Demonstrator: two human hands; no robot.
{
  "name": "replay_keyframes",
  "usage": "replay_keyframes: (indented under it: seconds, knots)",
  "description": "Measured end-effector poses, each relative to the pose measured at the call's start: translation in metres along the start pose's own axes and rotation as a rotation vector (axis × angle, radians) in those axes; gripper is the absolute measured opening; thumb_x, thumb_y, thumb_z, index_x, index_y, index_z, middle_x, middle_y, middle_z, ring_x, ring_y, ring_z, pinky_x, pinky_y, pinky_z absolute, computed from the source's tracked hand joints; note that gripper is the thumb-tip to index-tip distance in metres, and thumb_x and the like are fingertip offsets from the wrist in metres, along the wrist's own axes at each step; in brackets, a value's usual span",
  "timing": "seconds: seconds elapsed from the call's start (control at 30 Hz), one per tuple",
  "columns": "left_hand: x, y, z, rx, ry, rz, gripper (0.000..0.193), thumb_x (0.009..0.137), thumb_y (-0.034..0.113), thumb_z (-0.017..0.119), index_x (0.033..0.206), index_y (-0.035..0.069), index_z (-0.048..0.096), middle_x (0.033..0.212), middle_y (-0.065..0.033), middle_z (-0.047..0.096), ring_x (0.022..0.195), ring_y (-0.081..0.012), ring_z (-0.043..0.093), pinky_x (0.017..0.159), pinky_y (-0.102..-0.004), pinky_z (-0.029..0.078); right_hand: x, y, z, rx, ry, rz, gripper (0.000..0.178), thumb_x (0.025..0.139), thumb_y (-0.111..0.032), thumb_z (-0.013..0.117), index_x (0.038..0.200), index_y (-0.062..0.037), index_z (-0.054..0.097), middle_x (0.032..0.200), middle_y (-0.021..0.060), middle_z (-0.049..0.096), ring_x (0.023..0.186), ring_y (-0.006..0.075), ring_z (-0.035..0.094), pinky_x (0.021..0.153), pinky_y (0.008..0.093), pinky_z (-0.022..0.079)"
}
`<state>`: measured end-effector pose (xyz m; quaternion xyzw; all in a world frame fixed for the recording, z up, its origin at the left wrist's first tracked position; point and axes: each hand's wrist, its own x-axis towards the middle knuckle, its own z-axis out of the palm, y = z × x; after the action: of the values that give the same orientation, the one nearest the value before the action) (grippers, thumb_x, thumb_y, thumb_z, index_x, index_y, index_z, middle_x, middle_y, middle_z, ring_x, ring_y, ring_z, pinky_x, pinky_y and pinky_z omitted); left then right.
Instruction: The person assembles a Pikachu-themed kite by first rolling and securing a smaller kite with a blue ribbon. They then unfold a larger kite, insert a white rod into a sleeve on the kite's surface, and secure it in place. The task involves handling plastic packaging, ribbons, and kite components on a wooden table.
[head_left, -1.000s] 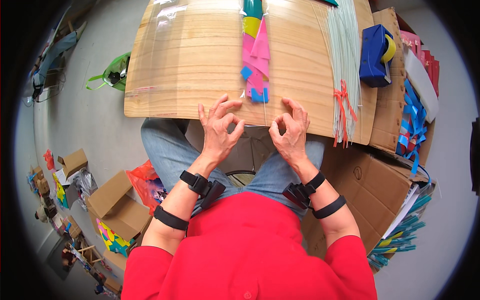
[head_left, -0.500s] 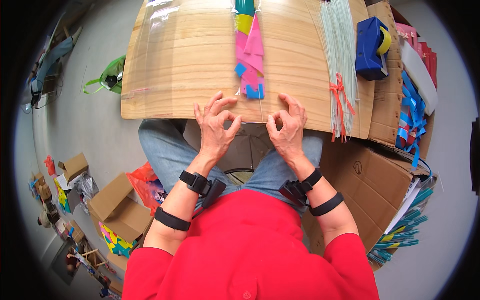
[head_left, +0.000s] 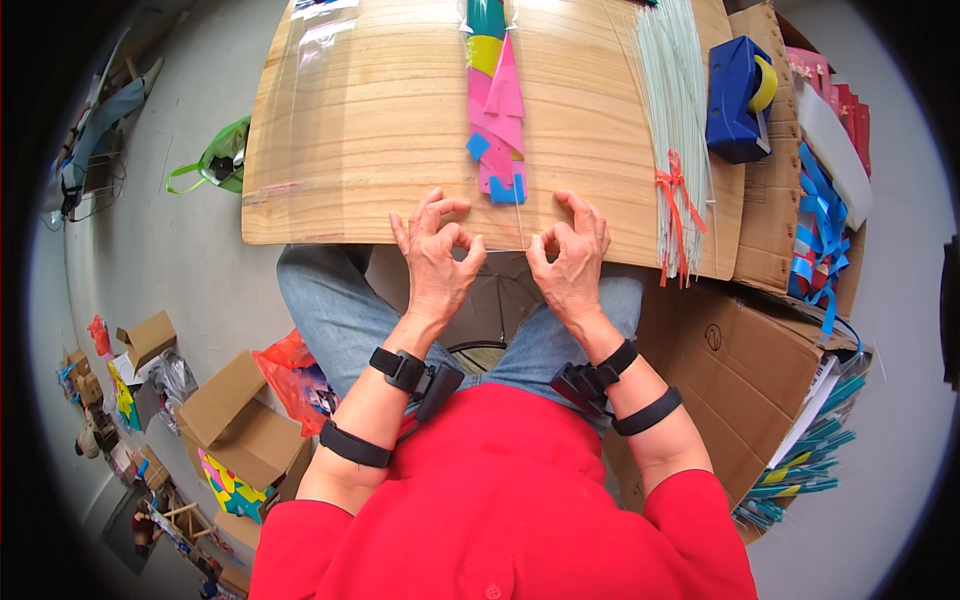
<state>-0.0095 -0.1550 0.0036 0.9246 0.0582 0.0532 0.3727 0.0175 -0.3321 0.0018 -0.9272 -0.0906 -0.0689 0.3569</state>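
My left hand (head_left: 440, 262) is at the front edge of the wooden tabletop, its thumb and forefinger curled into a pinch and the other fingers raised. My right hand (head_left: 572, 265) mirrors it a short way to the right. Whatever the two pinches hold is too thin or transparent to make out. Just beyond them, pointing away from me, lies a long flat bundle (head_left: 497, 125) of pink, yellow, teal and blue pieces, which looks to be inside a clear plastic sleeve. A thin pale stick (head_left: 520, 225) runs from its near end down between my hands.
Clear plastic sleeves (head_left: 320, 130) lie on the left of the tabletop (head_left: 590, 130). To the right are a bundle of thin pale sticks (head_left: 678, 90) tied with red ribbon and a blue tape dispenser (head_left: 733, 100). Cardboard boxes (head_left: 740, 370) stand right of my legs; another open box (head_left: 235, 410) sits left.
My right hand has come slightly closer to the left one. Both hands keep their pinch at the table edge. The colourful bundle lies much as before, with only a slight shift of the whole view.
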Motion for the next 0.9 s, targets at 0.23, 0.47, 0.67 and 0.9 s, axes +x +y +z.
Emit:
replay_keyframes:
  seconds: [0.23, 0.47, 0.67, 0.9]
  knots:
    - [-0.001, 0.003, 0.004, -0.019, 0.016, -0.031, 0.021, 0.073, 0.01, 0.071, 0.061, 0.008, 0.054, 0.122, -0.0044, 0.054, 0.136, -0.0288, 0.039, 0.117, -0.0616, 0.007, 0.001, -0.001, 0.0, -0.019, -0.001, 0.012, 0.012, 0.07, -0.007, 0.067, 0.064, -0.0033, 0.056, 0.129, 0.0135, 0.055, 0.122, 0.0323, 0.046, 0.105, 0.0465, 0.031]
    - [-0.001, 0.003, 0.003, -0.021, 0.043, -0.049, 0.02, 0.072, 0.01, 0.073, 0.07, 0.007, 0.053, 0.132, -0.0112, 0.047, 0.134, -0.0313, 0.039, 0.117, -0.0581, 0.012, 0.001, -0.002, 0.0, -0.03, -0.008, 0.012, 0.014, 0.071, -0.009, 0.066, 0.063, -0.0033, 0.056, 0.129, 0.0133, 0.055, 0.122, 0.0319, 0.046, 0.105, 0.0464, 0.031]
    - [0.003, 0.0, -0.002, -0.03, 0.088, -0.071, 0.034, 0.07, 0.011, 0.079, 0.088, 0.006, 0.052, 0.141, -0.015, 0.042, 0.13, -0.0352, 0.038, 0.109, -0.0484, 0.027, 0.001, -0.001, -0.01, 0.045, 0.017, 0.156, 0.024, 0.068, -0.008, 0.078, 0.078, -0.0051, 0.056, 0.13, 0.0145, 0.051, 0.119, 0.0328, 0.047, 0.101, 0.0451, 0.035]
    - [0.0, -0.011, -0.006, 0.107, 0.071, 0.051, 0.035, 0.076, 0.017, 0.079, 0.1, 0.005, 0.057, 0.145, -0.0154, 0.041, 0.13, -0.0345, 0.04, 0.109, -0.0446, 0.03, -0.003, 0.006, -0.007, 0.055, 0.029, 0.11, 0.022, 0.072, -0.001, 0.073, 0.087, -0.0048, 0.058, 0.132, 0.0152, 0.05, 0.12, 0.0339, 0.046, 0.101, 0.0455, 0.037]
